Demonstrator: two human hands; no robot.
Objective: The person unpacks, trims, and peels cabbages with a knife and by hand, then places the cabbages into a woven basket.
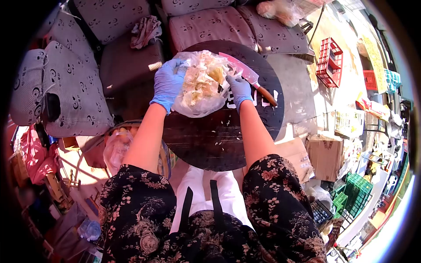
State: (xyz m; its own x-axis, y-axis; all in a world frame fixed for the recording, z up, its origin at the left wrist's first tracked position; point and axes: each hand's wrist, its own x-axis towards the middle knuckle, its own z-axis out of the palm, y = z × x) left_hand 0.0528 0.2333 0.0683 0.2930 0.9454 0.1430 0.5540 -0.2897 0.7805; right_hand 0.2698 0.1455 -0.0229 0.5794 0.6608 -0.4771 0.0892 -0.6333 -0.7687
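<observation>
A clear plastic bag (199, 105) full of pale, cut pieces (201, 79), perhaps a chopped vegetable, stands open on the dark round table (206, 144). My left hand (169, 83), in a blue glove, grips the bag's left side, fingers at its rim. My right hand (240, 89), gloved too, closes on the bag's right edge, close to a yellowish piece. Just beyond the right hand lies a knife (245, 72) with a pinkish blade and a brown wooden handle, touched by neither hand. White scraps dot the tabletop.
Patterned cushioned seats (210, 28) line the far side and left. A bag of round items (120, 144) sits below my left arm. To the right are a red crate (330, 63), a cardboard box (324, 155) and green crates (356, 193).
</observation>
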